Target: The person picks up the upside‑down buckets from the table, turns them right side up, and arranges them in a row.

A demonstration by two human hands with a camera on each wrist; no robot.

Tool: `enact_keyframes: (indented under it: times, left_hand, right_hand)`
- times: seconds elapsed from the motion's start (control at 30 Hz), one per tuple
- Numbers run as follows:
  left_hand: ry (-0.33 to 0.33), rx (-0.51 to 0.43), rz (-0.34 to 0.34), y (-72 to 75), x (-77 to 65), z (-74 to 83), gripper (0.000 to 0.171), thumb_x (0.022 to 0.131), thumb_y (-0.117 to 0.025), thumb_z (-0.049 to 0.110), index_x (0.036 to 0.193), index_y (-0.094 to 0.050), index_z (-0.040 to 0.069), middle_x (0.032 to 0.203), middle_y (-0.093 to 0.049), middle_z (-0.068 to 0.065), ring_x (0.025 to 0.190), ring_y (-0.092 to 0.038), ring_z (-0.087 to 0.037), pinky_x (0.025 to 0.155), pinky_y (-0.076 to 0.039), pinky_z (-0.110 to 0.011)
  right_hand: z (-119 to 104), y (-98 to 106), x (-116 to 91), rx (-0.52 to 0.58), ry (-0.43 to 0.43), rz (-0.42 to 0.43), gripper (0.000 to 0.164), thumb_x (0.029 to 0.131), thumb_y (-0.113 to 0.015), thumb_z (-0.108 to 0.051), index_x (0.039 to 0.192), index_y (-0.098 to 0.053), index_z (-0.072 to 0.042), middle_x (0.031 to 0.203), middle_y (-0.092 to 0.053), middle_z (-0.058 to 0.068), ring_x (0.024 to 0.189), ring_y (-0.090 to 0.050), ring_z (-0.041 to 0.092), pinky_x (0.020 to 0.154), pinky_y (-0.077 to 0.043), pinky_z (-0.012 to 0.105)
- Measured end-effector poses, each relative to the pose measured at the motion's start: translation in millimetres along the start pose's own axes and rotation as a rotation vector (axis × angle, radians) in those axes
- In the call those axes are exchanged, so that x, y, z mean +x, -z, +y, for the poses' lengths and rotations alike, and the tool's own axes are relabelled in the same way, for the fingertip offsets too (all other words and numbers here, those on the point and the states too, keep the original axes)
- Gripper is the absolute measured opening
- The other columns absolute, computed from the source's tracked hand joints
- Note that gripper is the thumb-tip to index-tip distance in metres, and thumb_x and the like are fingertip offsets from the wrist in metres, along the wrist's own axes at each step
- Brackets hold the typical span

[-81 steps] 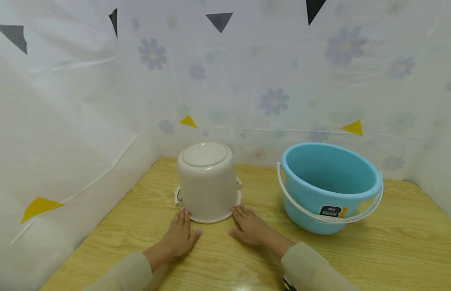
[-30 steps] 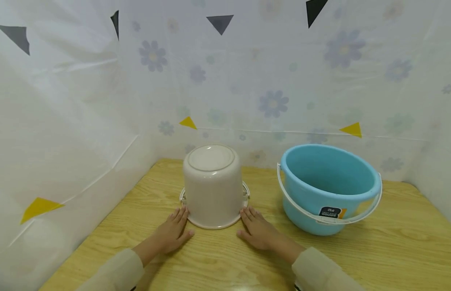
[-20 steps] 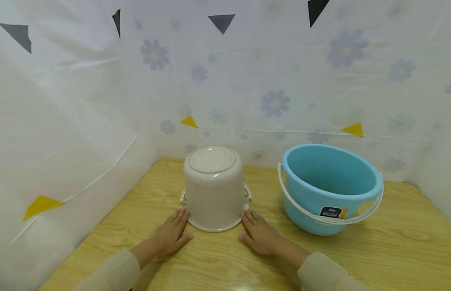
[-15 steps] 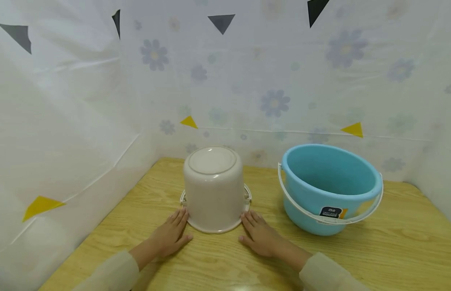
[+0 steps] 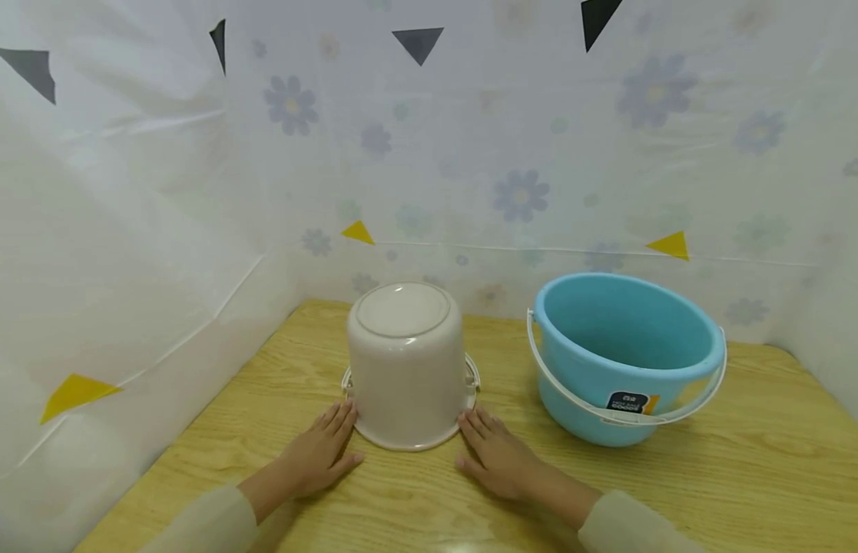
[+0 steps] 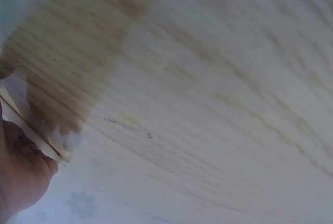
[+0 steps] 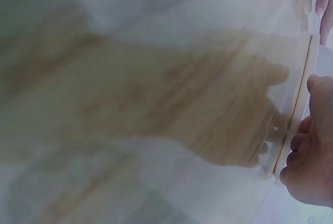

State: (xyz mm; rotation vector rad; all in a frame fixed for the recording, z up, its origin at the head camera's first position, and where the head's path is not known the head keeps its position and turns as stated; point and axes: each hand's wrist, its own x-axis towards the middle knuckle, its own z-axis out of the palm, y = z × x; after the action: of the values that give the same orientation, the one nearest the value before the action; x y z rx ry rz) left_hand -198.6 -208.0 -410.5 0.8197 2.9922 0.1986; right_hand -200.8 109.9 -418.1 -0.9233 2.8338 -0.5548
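Observation:
An off-white bucket (image 5: 404, 376) stands upside down on the wood-grain table (image 5: 401, 499), its rim at the bottom and its round base facing up. Parts of its wire handle (image 5: 473, 372) stick out on both sides. At the near left of the rim, my left hand (image 5: 316, 455) touches with extended fingers, thumb spread away. My right hand (image 5: 501, 461) does the same at the near right, fingers straight along the edge. Both wrist views show the rim (image 6: 34, 123) low over the glossy tabletop, fingertips right at it. The bucket's inside is hidden.
To the right stands an upright light-blue bucket (image 5: 608, 418) with a white handle (image 5: 560, 388) hanging across its front and a black label (image 5: 627, 402). A flower-patterned sheet (image 5: 518, 196) hangs close behind the table, with plain sheeting (image 5: 145, 230) on the left.
The off-white bucket has slid toward me and slightly right over the table. Both hands have come back with it, staying at its rim. The blue bucket has not moved.

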Motion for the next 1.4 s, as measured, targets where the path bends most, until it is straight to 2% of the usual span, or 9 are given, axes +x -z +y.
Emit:
enact_keyframes:
  times: [0.5,0.7,0.87,1.0,1.17,1.3,1.4]
  left_hand:
    - [-0.031,-0.024,0.004,-5.5,-5.0,-3.6,0.07,0.097,-0.039,0.044,0.141,-0.027,-0.009,0.15,-0.022,-0.026,0.138,-0.021,-0.044,0.112,-0.021,-0.052]
    - [-0.011,-0.102,0.013,-3.5,-3.6,-10.1,0.078,0.094,-0.045,0.048,0.141,-0.025,-0.01,0.149,-0.02,-0.028,0.138,-0.02,-0.045,0.11,-0.024,-0.054]
    - [0.054,-0.214,0.03,2.6,6.5,-19.8,0.093,0.085,-0.058,0.052,0.143,-0.02,-0.01,0.15,-0.016,-0.031,0.137,-0.018,-0.047,0.107,-0.026,-0.059]
    - [0.07,-0.32,0.058,4.9,17.1,-27.3,0.105,0.078,-0.068,0.051,0.144,-0.013,-0.009,0.149,-0.013,-0.034,0.137,-0.015,-0.05,0.107,-0.022,-0.063]
    - [0.036,-0.411,0.104,0.9,31.7,-36.6,0.113,0.07,-0.077,0.048,0.146,-0.012,-0.005,0.149,-0.015,-0.032,0.137,-0.016,-0.049,0.109,-0.02,-0.062]
    - [-0.014,-0.48,0.12,-1.1,42.7,-40.1,0.116,0.063,-0.084,0.041,0.145,-0.015,-0.007,0.148,-0.021,-0.03,0.137,-0.02,-0.047,0.11,-0.021,-0.058]
    - [-0.004,-0.505,0.102,-0.9,48.0,-40.4,0.119,0.06,-0.086,0.038,0.145,-0.015,-0.007,0.149,-0.023,-0.028,0.137,-0.023,-0.044,0.111,-0.022,-0.055]
  right_hand:
    - [-4.9,-0.2,-7.7,0.001,-0.008,-0.028,0.069,0.096,-0.04,-0.046,0.143,-0.028,0.003,0.152,-0.021,0.02,0.142,-0.015,0.038,0.114,-0.018,0.054]
    - [1.8,2.3,-6.4,0.003,0.026,0.025,0.072,0.095,-0.046,-0.042,0.142,-0.026,0.009,0.151,-0.017,0.027,0.14,-0.014,0.044,0.112,-0.018,0.056]
    - [14.3,7.2,0.3,0.034,0.007,0.096,0.081,0.089,-0.058,-0.04,0.14,-0.024,0.013,0.149,-0.017,0.032,0.138,-0.014,0.048,0.111,-0.018,0.058]
    - [25.9,9.5,8.1,0.115,-0.038,0.117,0.089,0.085,-0.066,-0.037,0.14,-0.021,0.015,0.147,-0.015,0.035,0.137,-0.011,0.05,0.111,-0.016,0.06]
    - [37.2,13.4,18.8,0.208,-0.067,0.111,0.097,0.079,-0.073,-0.034,0.141,-0.017,0.016,0.146,-0.015,0.038,0.136,-0.01,0.052,0.11,-0.014,0.062]
    - [41.3,16.6,26.6,0.198,-0.047,0.11,0.104,0.073,-0.078,-0.037,0.141,-0.018,0.016,0.145,-0.019,0.037,0.136,-0.015,0.052,0.11,-0.018,0.06]
    - [42.6,16.3,31.7,0.19,-0.037,0.112,0.108,0.069,-0.08,-0.038,0.141,-0.019,0.014,0.145,-0.023,0.036,0.136,-0.018,0.051,0.11,-0.019,0.059]
